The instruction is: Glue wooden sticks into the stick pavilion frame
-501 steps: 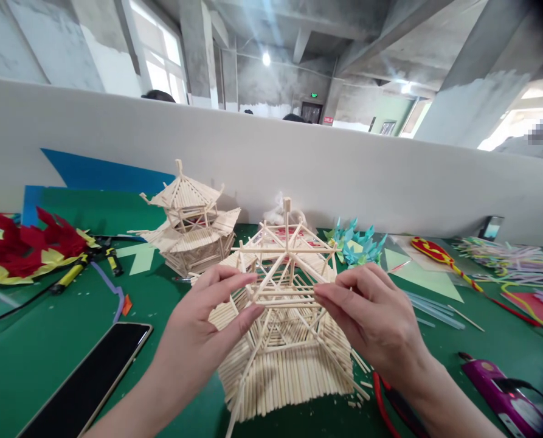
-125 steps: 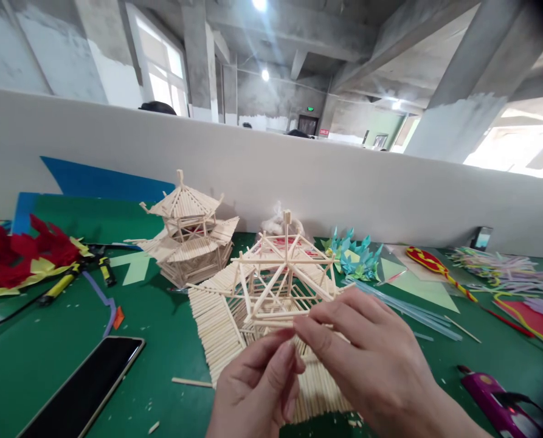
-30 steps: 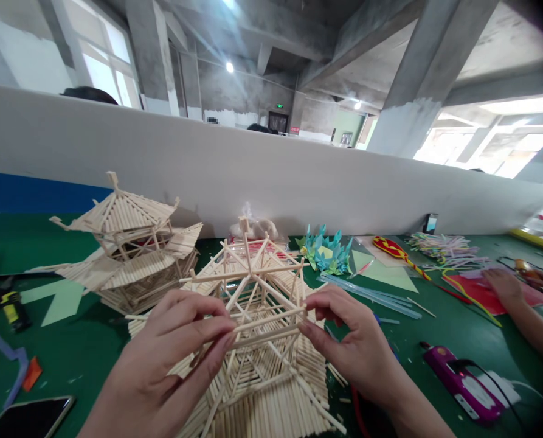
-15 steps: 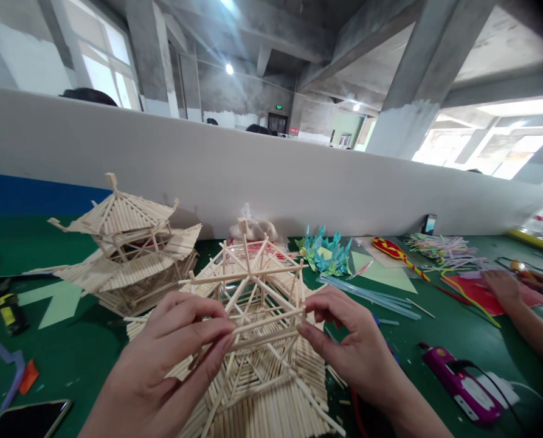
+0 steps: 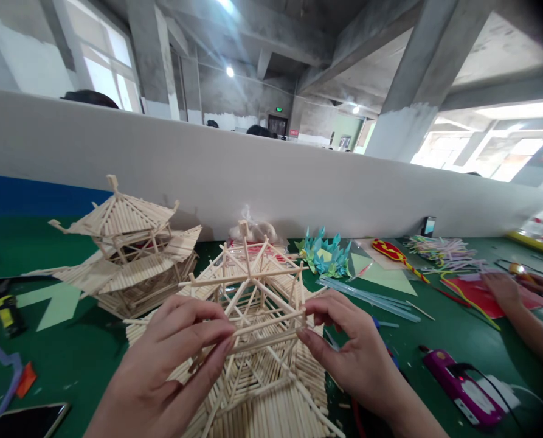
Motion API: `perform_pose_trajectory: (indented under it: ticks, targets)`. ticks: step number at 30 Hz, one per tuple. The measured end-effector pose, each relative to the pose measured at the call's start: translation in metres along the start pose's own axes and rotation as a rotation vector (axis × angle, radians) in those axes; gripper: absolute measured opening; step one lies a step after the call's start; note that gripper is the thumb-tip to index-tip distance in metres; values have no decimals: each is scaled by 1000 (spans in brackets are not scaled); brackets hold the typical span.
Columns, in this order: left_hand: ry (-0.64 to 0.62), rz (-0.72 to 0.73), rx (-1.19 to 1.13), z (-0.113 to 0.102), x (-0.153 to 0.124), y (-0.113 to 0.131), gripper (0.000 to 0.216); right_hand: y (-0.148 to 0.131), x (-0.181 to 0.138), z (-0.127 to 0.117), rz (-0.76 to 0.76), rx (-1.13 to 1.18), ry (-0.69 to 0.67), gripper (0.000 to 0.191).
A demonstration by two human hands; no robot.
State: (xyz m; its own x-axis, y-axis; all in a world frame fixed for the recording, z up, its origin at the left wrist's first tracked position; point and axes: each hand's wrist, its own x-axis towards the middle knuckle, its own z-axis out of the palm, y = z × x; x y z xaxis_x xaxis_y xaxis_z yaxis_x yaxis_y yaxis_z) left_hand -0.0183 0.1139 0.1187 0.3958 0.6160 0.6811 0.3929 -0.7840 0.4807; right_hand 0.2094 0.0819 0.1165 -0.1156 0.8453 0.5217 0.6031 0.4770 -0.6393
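An unfinished pavilion model of thin wooden sticks (image 5: 253,292) stands on the green table (image 5: 93,359) in front of me, an open roof frame above a skirt of laid sticks. My left hand (image 5: 171,359) pinches the left end of a horizontal stick on the frame's near side. My right hand (image 5: 348,347) pinches the same stick's right end between thumb and forefinger. A finished two-tier stick pavilion (image 5: 129,249) stands behind, to the left.
A purple glue gun (image 5: 458,386) lies at right with a cable. A phone (image 5: 25,421) sits at the bottom left, yellow-handled pliers (image 5: 2,304) at far left. Teal paper flowers (image 5: 326,255), clear sticks (image 5: 366,295) and coloured strips (image 5: 444,249) lie behind. Another person's hands (image 5: 508,289) work at right. A white partition (image 5: 298,182) backs the table.
Over the last second both hands have kept their pinch on the frame stick; the view has dipped very slightly. Nothing else has moved.
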Motion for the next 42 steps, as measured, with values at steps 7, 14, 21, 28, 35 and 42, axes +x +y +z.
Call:
perform_pose_trajectory:
  ticks: [7, 14, 21, 28, 35, 42]
  targets:
    - [10, 3, 13, 0, 0, 1, 21, 0, -1, 0, -10, -13, 0, 16]
    - [-5, 30, 66, -1, 0, -2, 21, 1, -1, 0, -10, -11, 7, 17]
    - [38, -15, 102, -2, -3, -3, 22, 2, -2, -4, 10, -20, 12, 22]
    - [23, -1, 88, -3, -2, -4, 20, 1, -2, -3, -16, -4, 5, 19]
    - [5, 37, 86, -3, 0, -3, 21, 0, -2, 0, -8, -4, 17, 19]
    - [3, 54, 79, -3, 0, -3, 23, -1, -3, -1, -12, 1, 15, 19]
